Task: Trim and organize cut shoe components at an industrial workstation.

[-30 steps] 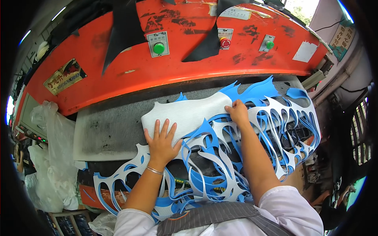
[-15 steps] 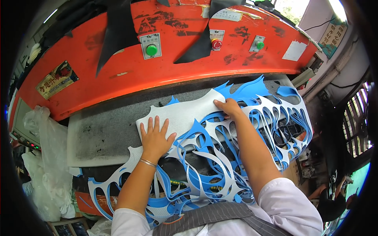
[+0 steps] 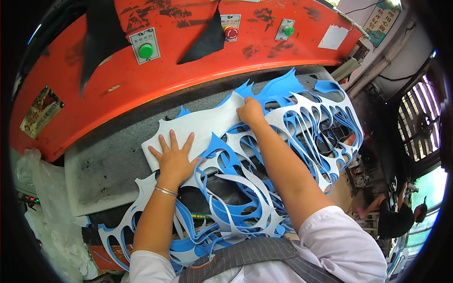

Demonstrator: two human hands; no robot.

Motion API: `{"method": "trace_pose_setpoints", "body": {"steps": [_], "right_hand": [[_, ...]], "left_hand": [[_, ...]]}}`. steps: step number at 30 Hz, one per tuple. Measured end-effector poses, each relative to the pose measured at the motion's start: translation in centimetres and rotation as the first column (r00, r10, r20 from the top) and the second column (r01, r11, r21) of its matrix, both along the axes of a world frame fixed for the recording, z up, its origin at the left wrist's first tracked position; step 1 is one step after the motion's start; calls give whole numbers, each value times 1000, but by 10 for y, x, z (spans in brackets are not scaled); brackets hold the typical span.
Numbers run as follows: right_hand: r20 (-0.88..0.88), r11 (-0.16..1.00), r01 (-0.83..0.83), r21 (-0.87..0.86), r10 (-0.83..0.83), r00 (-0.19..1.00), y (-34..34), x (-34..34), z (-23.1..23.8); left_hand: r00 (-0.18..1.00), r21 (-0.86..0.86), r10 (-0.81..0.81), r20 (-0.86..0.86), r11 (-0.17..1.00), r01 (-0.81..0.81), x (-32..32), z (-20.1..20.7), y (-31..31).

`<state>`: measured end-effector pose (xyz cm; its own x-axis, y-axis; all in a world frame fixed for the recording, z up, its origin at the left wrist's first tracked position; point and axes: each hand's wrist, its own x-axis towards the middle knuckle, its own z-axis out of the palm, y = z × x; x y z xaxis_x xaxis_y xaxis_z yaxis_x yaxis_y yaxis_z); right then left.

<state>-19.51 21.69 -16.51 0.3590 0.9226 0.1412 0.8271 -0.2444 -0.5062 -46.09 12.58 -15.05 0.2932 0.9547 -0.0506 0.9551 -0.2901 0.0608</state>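
Observation:
A white ribbed sheet (image 3: 200, 123), probably foam, lies over the far side of a pile of cut-out scrap. My left hand (image 3: 174, 158) rests flat on the sheet's near left part, its fingers spread. At the sheet's right end my right hand (image 3: 250, 112) pinches the edge, thumb on top and fingertips hidden. Under and in front of both arms spreads a tangle of white-and-blue scrap webbing (image 3: 273, 214) full of curved holes. Blue pointed pieces (image 3: 283, 85) stick out beyond the sheet.
Behind the worn grey cutting bed (image 3: 106, 165) runs a red machine beam (image 3: 184, 66) with a green button (image 3: 146, 51), a red button (image 3: 230, 32) and another green button (image 3: 288, 31). Black scraps (image 3: 101, 40) hang from it. Clear plastic (image 3: 52, 212) hangs at left; a person (image 3: 398, 214) is at far right.
The whole view has shifted, so the machine and sheet appear further left and higher. My left fingers are spread wider on the sheet. My right hand keeps its hold on the sheet's end.

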Motion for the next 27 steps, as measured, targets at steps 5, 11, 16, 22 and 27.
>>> {"method": "trace_pose_setpoints", "body": {"steps": [5, 11, 16, 22, 27], "right_hand": [[124, 1000, 13, -10, -12, 992, -4, -1, -5], [16, 972, -230, 51, 229, 973, -26, 24, 36], [-600, 884, -173, 434, 427, 676, -92, 137, 97], [-193, 923, 251, 292, -200, 961, -197, 291, 92], [162, 999, 25, 20, -28, 986, -241, 326, 41]], "left_hand": [[1000, 2, -27, -2, 1000, 27, -2, 2, 3], [997, -48, -77, -13, 996, 77, 4, 12, 4], [998, -83, -54, -25, 995, 52, 9, 21, 2], [995, -208, -21, -94, 978, 1, 26, 29, 13], [993, -210, 49, -111, 975, -71, 37, 32, 5]]}}
